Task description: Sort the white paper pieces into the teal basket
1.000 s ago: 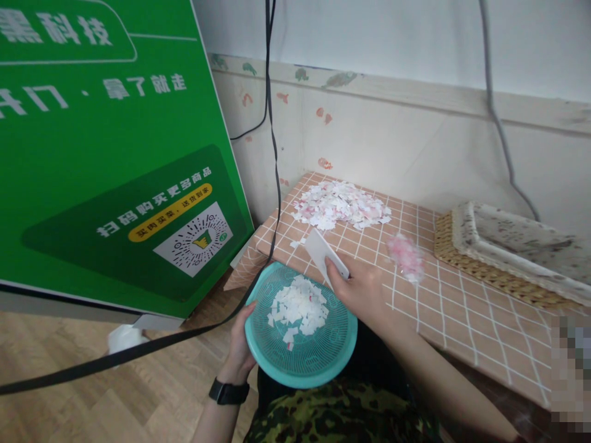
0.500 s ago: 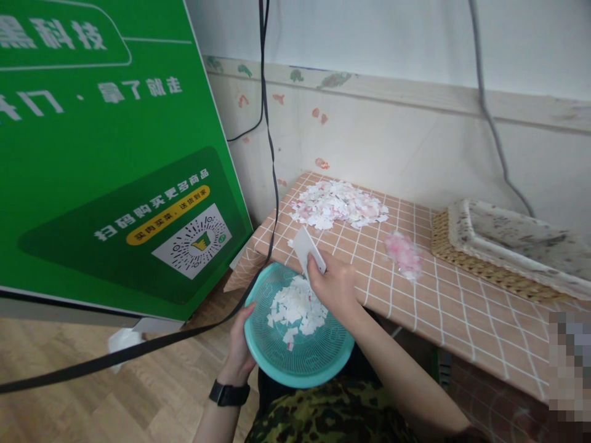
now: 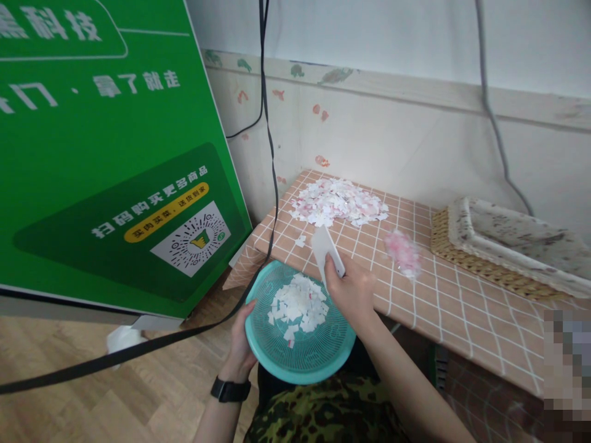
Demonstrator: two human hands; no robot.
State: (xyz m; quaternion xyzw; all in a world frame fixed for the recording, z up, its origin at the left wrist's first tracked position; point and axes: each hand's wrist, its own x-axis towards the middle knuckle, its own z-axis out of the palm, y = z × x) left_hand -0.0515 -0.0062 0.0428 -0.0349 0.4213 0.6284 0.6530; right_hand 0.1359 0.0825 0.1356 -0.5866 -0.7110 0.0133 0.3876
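My left hand (image 3: 242,339) grips the left rim of a teal plastic colander (image 3: 318,364), held just below the table edge. White paper scraps (image 3: 300,304) lie in a heap inside it. In my right hand (image 3: 351,289) is a flat white scraper (image 3: 325,249), its blade over the front edge of the table. Beyond the blade a large pile of white and pink paper scraps (image 3: 339,202) is spread on the checked tablecloth (image 3: 415,301). A few loose scraps (image 3: 300,240) lie left of the scraper.
A small pink and white bundle (image 3: 401,253) sits right of my hand. Farther right stands a cloth-lined wicker basket (image 3: 498,264). A black strap (image 3: 184,334) crosses in front of the green cabinet (image 3: 115,184) and passes close to the colander.
My right hand has moved the scraper a little to the right, away from over the colander, uncovering loose scraps on the cloth. My left hand keeps its hold on the colander.
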